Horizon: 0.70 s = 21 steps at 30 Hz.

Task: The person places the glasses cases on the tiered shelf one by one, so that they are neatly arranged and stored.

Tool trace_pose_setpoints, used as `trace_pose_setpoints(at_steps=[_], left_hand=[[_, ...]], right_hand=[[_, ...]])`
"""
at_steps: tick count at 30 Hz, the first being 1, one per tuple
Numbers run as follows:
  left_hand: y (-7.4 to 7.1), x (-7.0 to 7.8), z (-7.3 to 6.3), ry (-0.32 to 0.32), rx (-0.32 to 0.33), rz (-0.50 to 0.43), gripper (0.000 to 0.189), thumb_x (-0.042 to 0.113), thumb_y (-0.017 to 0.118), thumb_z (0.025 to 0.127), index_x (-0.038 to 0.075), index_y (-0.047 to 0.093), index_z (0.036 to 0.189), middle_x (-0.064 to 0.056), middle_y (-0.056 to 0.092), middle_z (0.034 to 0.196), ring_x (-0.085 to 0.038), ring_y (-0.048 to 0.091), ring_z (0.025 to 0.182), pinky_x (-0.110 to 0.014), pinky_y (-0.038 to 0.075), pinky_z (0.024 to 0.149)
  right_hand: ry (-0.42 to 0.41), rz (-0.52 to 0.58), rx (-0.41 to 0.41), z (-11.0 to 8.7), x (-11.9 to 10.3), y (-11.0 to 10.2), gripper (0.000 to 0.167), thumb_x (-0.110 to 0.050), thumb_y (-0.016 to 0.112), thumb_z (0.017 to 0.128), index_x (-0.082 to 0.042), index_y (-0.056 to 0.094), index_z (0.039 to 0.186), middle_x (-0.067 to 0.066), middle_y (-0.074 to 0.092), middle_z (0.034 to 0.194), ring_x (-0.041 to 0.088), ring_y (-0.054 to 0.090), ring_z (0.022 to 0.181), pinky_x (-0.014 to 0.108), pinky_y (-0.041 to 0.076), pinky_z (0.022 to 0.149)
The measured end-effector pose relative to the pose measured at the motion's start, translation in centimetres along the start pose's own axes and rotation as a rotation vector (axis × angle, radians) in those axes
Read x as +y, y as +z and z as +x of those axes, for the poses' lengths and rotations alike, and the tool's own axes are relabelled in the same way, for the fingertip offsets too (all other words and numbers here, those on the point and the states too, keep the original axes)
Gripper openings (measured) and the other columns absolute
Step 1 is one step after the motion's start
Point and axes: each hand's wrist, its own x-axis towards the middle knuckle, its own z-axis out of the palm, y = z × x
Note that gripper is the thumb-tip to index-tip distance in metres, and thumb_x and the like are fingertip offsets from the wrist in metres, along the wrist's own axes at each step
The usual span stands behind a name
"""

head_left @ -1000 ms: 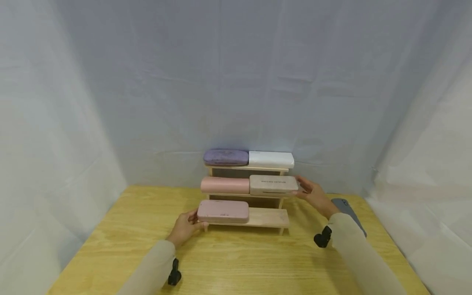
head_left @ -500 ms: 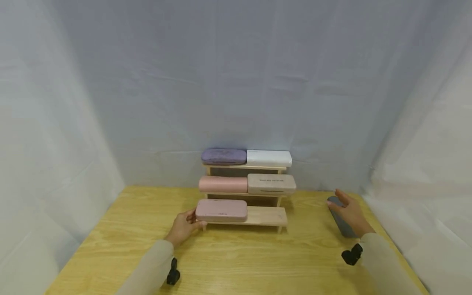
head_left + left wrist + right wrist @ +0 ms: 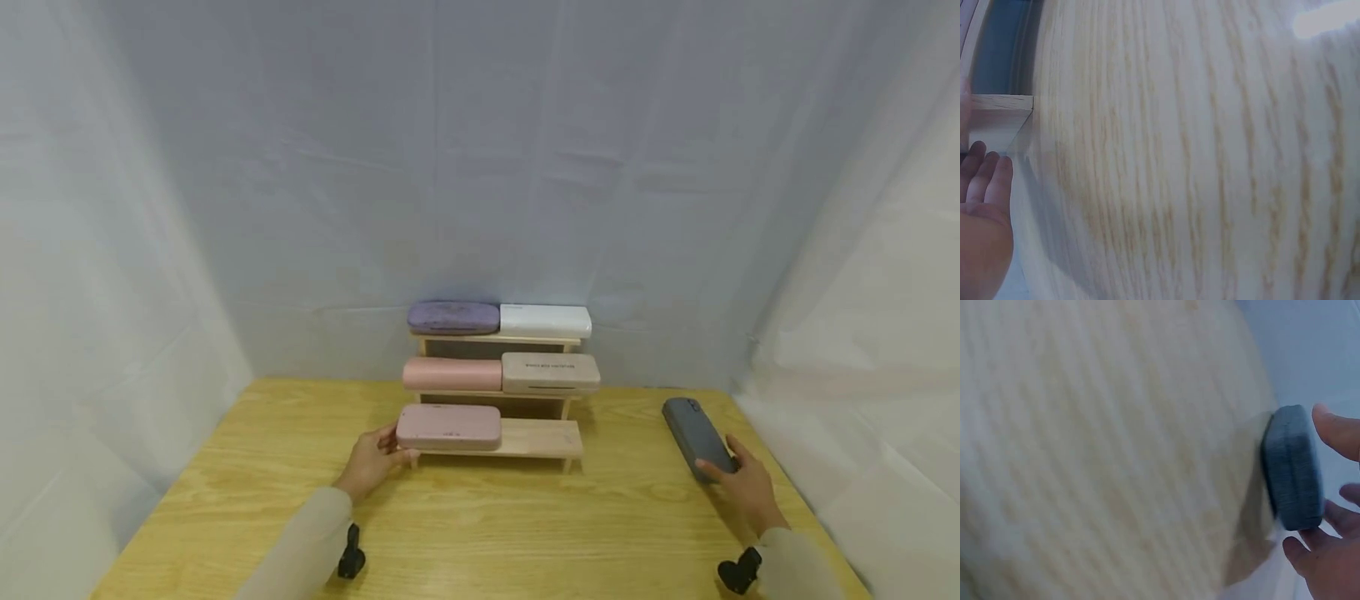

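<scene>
Near the table's right edge my right hand [image 3: 742, 492] straddles the near end of a dark grey glasses case [image 3: 693, 433], thumb on one side and fingers on the other. In the right wrist view its lower fingers touch the grey case. My left hand [image 3: 372, 462] is at the left end of a dusty pink glasses case [image 3: 448, 425] on the lowest tier of a wooden stepped rack [image 3: 543, 437]. The left wrist view shows fairly straight fingers [image 3: 999, 184] beside the rack's end; the pink case is mostly out of that view.
On the middle tier lie a salmon-pink case [image 3: 452, 375] and a beige case [image 3: 551, 372]. A purple case [image 3: 453, 317] and a white case [image 3: 545, 320] fill the top tier. Pale sheets [image 3: 510, 167] hang behind and beside the wooden table [image 3: 525, 533].
My right hand has left the beige case and moved right and back toward me to the near end of the grey case. The left hand has stayed at the dusty pink case.
</scene>
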Motion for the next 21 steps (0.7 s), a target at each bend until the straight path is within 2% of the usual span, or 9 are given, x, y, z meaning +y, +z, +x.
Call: trace_pose_setpoints(at_steps=[3,7,14,21], left_hand=[[0.0,-0.1,0.0,-0.005,-0.003,-0.012,0.069,0.014,0.075,0.083,-0.007,0.043,0.140,-0.025,0.056,0.130,-0.035,0.056,0.118,-0.036,0.054,0.090],[0.0,-0.4,0.1,-0.021,-0.011,-0.031,0.070,0.014,0.075,0.083,-0.008,0.041,0.141,-0.026,0.053,0.133,-0.037,0.054,0.121,-0.037,0.053,0.093],[0.0,-0.5,0.1,-0.009,-0.012,-0.035,0.072,0.015,0.076,0.083,-0.009,0.040,0.141,-0.027,0.052,0.133,-0.037,0.053,0.122,-0.038,0.052,0.094],[0.0,-0.4,0.2,-0.015,-0.006,-0.021,0.070,0.015,0.075,0.083,-0.008,0.041,0.141,-0.026,0.054,0.132,-0.036,0.055,0.120,-0.036,0.053,0.092]], right_hand=[[0.041,-0.028,0.007,0.1,0.7,0.5,0.105,-0.042,0.064,0.091,0.009,-0.007,0.149,0.040,0.009,0.149,0.056,0.021,0.134,0.061,0.028,0.109],[0.088,-0.036,0.027,0.2,1.0,1.1,0.110,-0.044,0.066,0.089,0.011,-0.010,0.147,0.043,0.009,0.147,0.057,0.020,0.133,0.063,0.024,0.110],[0.102,-0.040,0.077,0.1,0.8,1.5,0.098,-0.043,0.066,0.089,0.019,0.012,0.144,0.044,0.026,0.140,0.057,0.035,0.124,0.062,0.035,0.102],[0.133,-0.023,0.103,0.2,0.6,1.5,0.096,-0.040,0.066,0.089,0.017,0.015,0.145,0.043,0.026,0.141,0.056,0.035,0.124,0.062,0.035,0.103]])
